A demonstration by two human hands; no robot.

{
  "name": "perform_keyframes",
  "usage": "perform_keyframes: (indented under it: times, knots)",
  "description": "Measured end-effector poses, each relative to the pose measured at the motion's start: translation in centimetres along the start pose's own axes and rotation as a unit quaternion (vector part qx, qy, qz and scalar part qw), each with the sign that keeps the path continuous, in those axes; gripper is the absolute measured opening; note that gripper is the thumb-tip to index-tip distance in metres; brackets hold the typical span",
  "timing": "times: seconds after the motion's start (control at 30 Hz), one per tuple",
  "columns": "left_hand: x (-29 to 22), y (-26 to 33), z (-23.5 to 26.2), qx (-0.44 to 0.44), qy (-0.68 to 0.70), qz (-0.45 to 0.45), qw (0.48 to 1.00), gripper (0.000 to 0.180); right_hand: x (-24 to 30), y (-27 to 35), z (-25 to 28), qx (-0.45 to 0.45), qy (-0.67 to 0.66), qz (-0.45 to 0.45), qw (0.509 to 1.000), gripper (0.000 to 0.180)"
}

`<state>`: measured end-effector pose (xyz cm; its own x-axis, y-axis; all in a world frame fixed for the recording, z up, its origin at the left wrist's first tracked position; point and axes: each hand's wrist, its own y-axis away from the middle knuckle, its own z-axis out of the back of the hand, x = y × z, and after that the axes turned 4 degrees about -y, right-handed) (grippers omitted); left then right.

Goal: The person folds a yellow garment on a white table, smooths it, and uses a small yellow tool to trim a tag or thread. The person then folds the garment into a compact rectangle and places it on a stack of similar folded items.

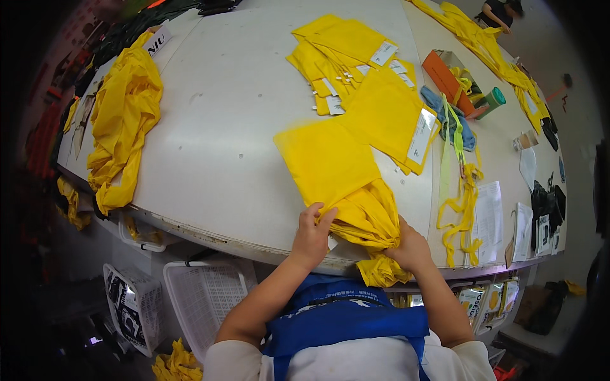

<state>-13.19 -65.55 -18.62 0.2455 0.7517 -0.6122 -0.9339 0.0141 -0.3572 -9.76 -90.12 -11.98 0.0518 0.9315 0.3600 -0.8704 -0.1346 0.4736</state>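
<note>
- Yellow fabric piece (pixel 327 162) lying between and just beyond the hands; far part spread flat, near part bunched and narrowed toward the right hand (pixel 410 247), loose end drooping at the worktop (pixel 238 120) edge.
- Narrowed part gripped by the right hand, fingers curled round it.
- Near-left border touched by thumb and fingers of the left hand (pixel 311 236); whether cloth is pinched there is not clear.
- Handling, as judged: bunch best kept firmly held on the right while folds are drawn in evenly from the left; flat part best left unwrinkled, loose end kept from being dragged over the edge.
- Beyond the hands: yellow pieces with white labels (pixel 384 114) piled, close to the flat part; snagging to be guarded against.
- Right of the right hand: yellow straps (pixel 469 209) and paper sheets (pixel 488 219); farther out, an orange box (pixel 440 75).
- Well left of the left hand: yellow cloth heap (pixel 127 114).
</note>
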Motion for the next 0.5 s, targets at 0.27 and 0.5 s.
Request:
perform_keyframes:
  times: [0.27,0.5]
  knots:
    - [5.7,-0.1,0.0,0.048,-0.222,0.031,0.973,0.028,-0.8,2.2,3.4,0.131,0.107,0.121,0.978,0.089]
    - [3.0,-0.2,-6.6,0.182,-0.07,-0.111,0.975,0.05,-5.4,5.5,4.5,0.075,-0.108,0.109,0.985,0.078]
